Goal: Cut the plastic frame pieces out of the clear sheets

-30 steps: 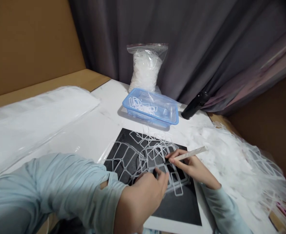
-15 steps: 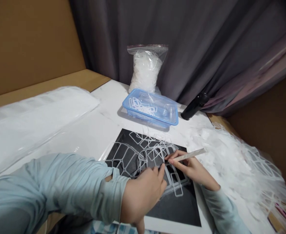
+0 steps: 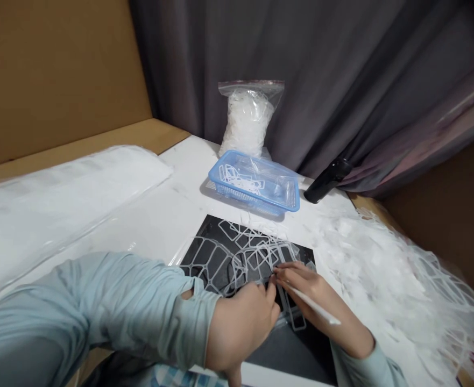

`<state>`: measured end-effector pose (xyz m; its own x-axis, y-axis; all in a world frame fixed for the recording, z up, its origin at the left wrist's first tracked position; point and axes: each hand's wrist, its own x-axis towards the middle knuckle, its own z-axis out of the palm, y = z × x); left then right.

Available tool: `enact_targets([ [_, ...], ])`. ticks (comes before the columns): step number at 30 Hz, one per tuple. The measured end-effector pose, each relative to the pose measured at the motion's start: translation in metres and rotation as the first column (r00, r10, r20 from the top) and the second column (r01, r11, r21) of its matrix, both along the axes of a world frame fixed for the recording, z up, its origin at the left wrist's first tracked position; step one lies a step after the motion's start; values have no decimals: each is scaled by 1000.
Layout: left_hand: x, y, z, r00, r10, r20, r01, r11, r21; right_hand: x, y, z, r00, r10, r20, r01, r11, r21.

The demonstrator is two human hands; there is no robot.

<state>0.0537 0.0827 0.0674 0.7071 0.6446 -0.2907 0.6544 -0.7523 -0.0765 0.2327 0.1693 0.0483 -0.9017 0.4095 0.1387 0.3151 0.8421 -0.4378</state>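
On a black mat (image 3: 291, 357) lie thin white rectangular frames (image 3: 216, 260), some joined in a net and some loose and overlapping. My left hand (image 3: 247, 317) rests palm down over the near side of the net. Its fingertips press on the strips and its thumb sticks out toward me, away from the fingers. My right hand (image 3: 313, 295) pinches a slim white pen-like tool (image 3: 315, 306). The tool's tip meets the frames beside my left fingertips; the fingers hide it, so its kind cannot be made out.
Behind the mat stands a blue basket (image 3: 256, 196) holding white frames, with a stuffed zip bag (image 3: 248, 121) at its back. A black cylinder (image 3: 327, 180) leans right of it. White scraps (image 3: 386, 279) heap at right; a clear-wrapped white bundle (image 3: 67, 193) lies left.
The tool's back end has swung down toward me, and my right hand has rolled over with it. My left hand stays on the same spot. The whole view has shifted slightly.
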Motion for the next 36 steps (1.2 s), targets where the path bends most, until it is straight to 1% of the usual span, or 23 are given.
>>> enact_targets([
  [3,-2,0,4,1000,-18,-17,18,1000,17,-2,1,3,999,-35,-17,33,997,-65],
  [7,-5,0,11,993,-76,-88,76,997,-6,-1,5,3,995,-92,-50,83,985,-151],
  [11,-6,3,9,993,-103,-57,103,995,2,0,9,0,987,-129,-91,113,979,-169],
  [14,-4,5,9,993,-108,-54,105,993,-47,0,10,-1,980,-151,-128,128,977,-169],
  [16,-3,7,12,989,-112,-92,105,991,-79,0,11,-2,978,-161,-137,137,977,-166],
  [18,-3,8,16,985,-124,-123,112,988,-105,2,14,-4,973,-179,-145,161,978,-131],
  [20,-3,10,18,984,-125,-127,107,985,-139,7,18,-5,953,-239,-184,232,971,-57],
  [21,-3,10,17,987,-114,-115,96,983,-154,10,21,-5,931,-289,-224,294,956,-15],
  [22,-3,11,17,991,-98,-89,83,983,-163,13,24,-5,894,-352,-276,372,928,21],
  [23,-3,11,16,995,-83,-60,72,984,-165,16,26,-4,843,-416,-340,457,888,45],
  [24,-4,12,15,997,-71,-40,63,985,-163,19,29,-2,775,-475,-417,542,838,54],
  [26,-4,12,16,997,-70,-34,63,985,-162,22,34,2,587,-542,-601,693,720,27],
  [28,-3,11,21,995,-80,-66,68,984,-166,24,39,8,367,-523,-769,790,611,-38],
  [30,-3,10,27,994,-84,-76,71,985,-155,24,42,13,173,-459,-872,846,523,-107],
  [31,-3,9,29,995,-81,-61,72,987,-142,25,43,15,108,-436,-894,856,498,-140],
  [32,-2,9,30,996,-77,-36,72,990,-123,26,43,16,72,-434,-898,854,492,-169],
  [33,-2,9,30,997,-72,-15,70,992,-108,26,42,17,77,-463,-883,837,511,-195],
  [34,-2,8,29,998,-66,-1,66,993,-93,27,41,17,137,-524,-841,800,559,-218],
  [35,-2,8,28,998,-65,0,65,994,-84,28,39,16,247,-591,-768,741,626,-243],
  [36,-2,8,25,998,-70,-10,69,994,-80,28,38,15,389,-636,-667,666,694,-273],
])
